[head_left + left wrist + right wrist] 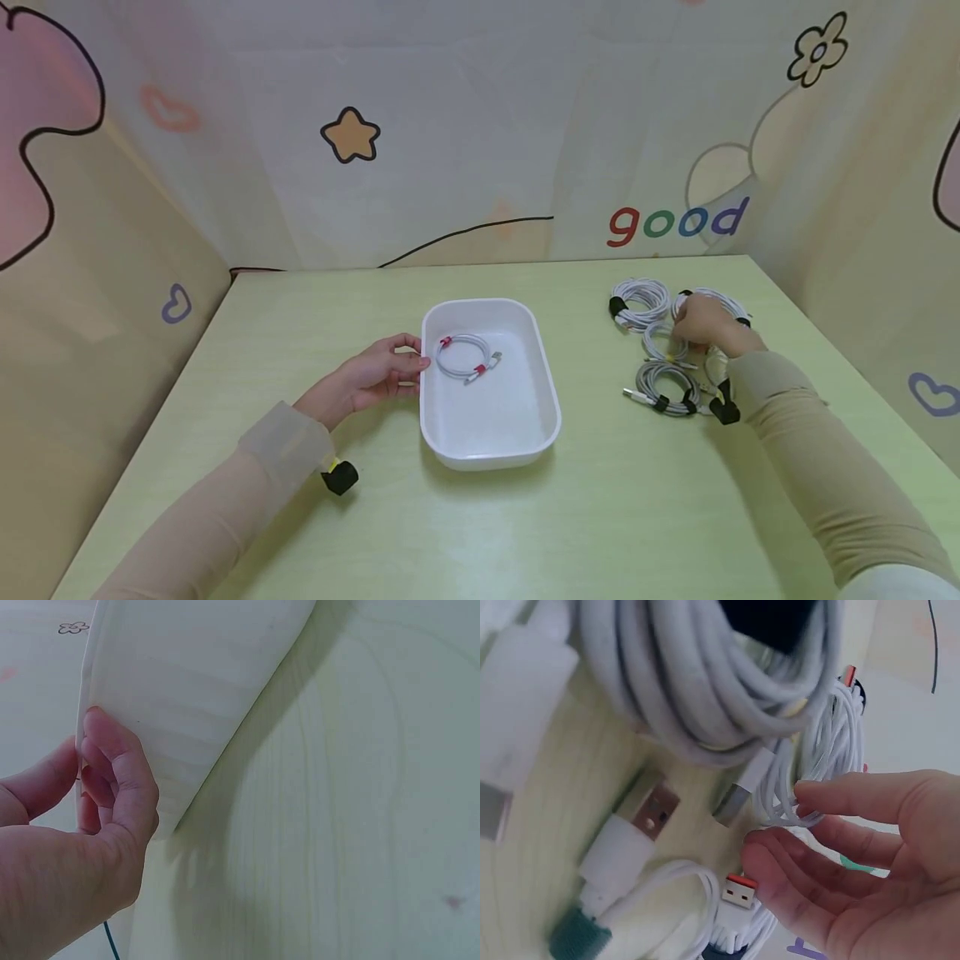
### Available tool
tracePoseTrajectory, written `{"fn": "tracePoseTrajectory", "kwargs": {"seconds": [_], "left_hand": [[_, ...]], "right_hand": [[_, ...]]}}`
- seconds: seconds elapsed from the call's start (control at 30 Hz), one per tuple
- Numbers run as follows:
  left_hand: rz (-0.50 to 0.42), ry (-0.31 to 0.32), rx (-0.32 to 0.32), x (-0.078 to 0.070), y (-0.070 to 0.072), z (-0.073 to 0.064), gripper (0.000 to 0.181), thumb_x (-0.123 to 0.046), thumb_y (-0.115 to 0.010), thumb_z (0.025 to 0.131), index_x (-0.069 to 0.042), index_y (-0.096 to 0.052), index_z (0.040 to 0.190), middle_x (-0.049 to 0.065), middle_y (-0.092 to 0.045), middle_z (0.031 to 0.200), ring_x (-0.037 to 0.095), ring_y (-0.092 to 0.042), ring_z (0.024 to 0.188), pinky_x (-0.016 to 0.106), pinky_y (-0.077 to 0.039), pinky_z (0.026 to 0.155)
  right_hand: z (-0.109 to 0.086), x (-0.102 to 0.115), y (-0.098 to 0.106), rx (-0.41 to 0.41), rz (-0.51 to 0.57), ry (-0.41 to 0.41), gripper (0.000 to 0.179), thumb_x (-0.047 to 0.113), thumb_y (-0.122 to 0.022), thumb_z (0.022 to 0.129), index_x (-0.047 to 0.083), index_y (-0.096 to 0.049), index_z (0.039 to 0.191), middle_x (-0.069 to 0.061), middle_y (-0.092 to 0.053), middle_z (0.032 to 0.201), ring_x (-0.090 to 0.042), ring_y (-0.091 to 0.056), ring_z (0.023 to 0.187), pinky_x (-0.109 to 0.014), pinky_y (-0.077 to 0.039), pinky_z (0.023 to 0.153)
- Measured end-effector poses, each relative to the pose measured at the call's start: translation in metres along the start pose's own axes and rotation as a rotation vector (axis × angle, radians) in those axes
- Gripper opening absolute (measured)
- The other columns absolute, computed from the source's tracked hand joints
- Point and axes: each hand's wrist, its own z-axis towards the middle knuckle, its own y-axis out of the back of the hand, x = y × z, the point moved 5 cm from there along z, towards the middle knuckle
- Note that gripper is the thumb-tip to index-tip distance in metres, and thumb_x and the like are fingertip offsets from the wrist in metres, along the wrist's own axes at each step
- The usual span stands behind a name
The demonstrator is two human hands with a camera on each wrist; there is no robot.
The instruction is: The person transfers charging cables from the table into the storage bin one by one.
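Between printed walls (465,125) — green table (480,533), tray (491,425)

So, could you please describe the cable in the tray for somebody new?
On the table, find the white tray in the middle. Inside it, toward the left side, lies a coiled cable. Unlike the coils at right, it lies alone, with two red ties.

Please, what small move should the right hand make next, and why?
Perhaps the right hand should close firmly on the small pale coil and lift it gently: the fingertips are at it, other coils lie close around, one coiled cable lies in the white tray, and the left hand holds the tray's rim.
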Motion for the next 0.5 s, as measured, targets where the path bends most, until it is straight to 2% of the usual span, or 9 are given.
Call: {"fn": "tracePoseTrajectory", "kwargs": {"seconds": [0.17, 0.33, 0.5], "left_hand": [[0.002, 0.002, 0.002, 0.0, 0.001, 0.001, 0.031, -0.004, -0.055, 0.096, -0.004, -0.037, 0.121, 0.001, -0.063, 0.084, 0.014, -0.061, 0.073, 0.027, -0.056, 0.069], [0.001, -0.002, 0.009, 0.0, 0.0, 0.0, 0.03, -0.004, -0.055, 0.096, -0.005, -0.037, 0.12, 0.0, -0.063, 0.083, 0.014, -0.06, 0.072, 0.027, -0.056, 0.07], [-0.004, -0.005, 0.01, 0.001, 0.0, 0.0, 0.029, -0.004, -0.055, 0.096, -0.005, -0.037, 0.119, -0.001, -0.063, 0.081, 0.013, -0.061, 0.07, 0.027, -0.056, 0.069]], "right_hand": [[-0.002, 0.001, 0.005, 0.0, 0.04, 0.032, 0.011, 0.003, -0.063, 0.081, -0.006, -0.061, 0.075, -0.008, -0.06, 0.057, -0.015, -0.058, 0.049, -0.028, -0.049, 0.049], [0.001, -0.004, 0.006, 0.029, 0.146, -0.003, 0.02, 0.004, -0.067, 0.084, -0.012, -0.058, 0.092, -0.018, -0.066, 0.071, -0.018, -0.065, 0.055, -0.034, -0.057, 0.056], [0.001, -0.009, 0.006, 0.076, 0.215, -0.04, 0.032, 0.007, -0.066, 0.087, -0.017, -0.058, 0.107, -0.02, -0.067, 0.08, -0.017, -0.067, 0.059, -0.035, -0.059, 0.061]]}}
